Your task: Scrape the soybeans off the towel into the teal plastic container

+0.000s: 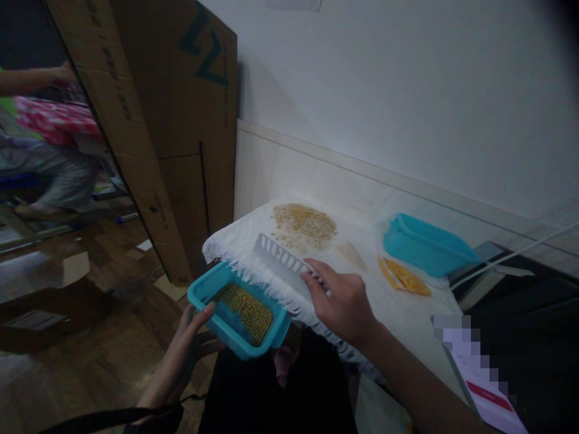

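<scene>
My left hand [187, 349] grips a teal plastic container [212, 289] from below, holding it under the edge of the table; green beans [246, 310] lie inside it. My right hand [344, 301] is closed on a white slotted plastic scraper [280, 258] that rests on the white fringed cloth [253, 232] near the table edge. A pile of yellow beans [304, 224] sits on the cloth just beyond the scraper.
A second teal container [425, 244] lies upside down farther right, with orange pieces [404, 278] beside it. A large cardboard box [172, 120] leans at the left. A white cable [515, 254] and a paper [488, 386] lie at right. Another person [40, 120] is at far left.
</scene>
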Demonstrator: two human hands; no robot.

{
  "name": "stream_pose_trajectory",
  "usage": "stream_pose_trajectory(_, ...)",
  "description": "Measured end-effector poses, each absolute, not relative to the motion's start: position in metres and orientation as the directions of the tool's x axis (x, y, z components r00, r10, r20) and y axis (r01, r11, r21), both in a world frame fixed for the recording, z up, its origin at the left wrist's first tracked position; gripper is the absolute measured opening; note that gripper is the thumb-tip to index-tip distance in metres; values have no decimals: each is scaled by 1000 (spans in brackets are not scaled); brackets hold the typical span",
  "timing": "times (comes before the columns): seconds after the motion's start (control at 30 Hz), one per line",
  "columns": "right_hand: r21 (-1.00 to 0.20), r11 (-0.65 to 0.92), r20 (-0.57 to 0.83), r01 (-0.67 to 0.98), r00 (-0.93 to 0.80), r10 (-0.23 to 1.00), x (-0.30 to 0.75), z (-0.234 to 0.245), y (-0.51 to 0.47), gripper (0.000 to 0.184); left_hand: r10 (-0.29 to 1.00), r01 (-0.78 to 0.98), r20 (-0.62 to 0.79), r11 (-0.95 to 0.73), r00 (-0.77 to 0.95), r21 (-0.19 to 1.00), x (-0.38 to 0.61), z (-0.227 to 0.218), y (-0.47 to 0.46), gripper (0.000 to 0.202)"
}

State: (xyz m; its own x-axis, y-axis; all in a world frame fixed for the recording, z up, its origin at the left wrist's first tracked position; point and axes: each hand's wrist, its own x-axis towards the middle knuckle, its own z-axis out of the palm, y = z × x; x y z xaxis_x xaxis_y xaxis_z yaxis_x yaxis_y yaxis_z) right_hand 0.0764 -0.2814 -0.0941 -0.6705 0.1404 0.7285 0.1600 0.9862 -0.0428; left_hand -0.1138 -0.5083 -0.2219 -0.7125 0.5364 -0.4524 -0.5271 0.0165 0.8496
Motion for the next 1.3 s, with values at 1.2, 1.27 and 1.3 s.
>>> stream_pose_trajectory(1.2,-14,883,472,469,-775,419,52,-84,-240,29,506,-532,-482,53,-715,845,-125,-232,-509,95)
stream_pose_trajectory(1.27,-11,891,489,455,-775,401,52,-86,-242,30,502,-530,-489,70,-713,845,-132,-231,-509,96)
stream_pose_trajectory(1.3,-10,897,499,442,-775,388,53,-87,-243,30,500,-531,-491,73,-713,844,-135,-230,-509,97)
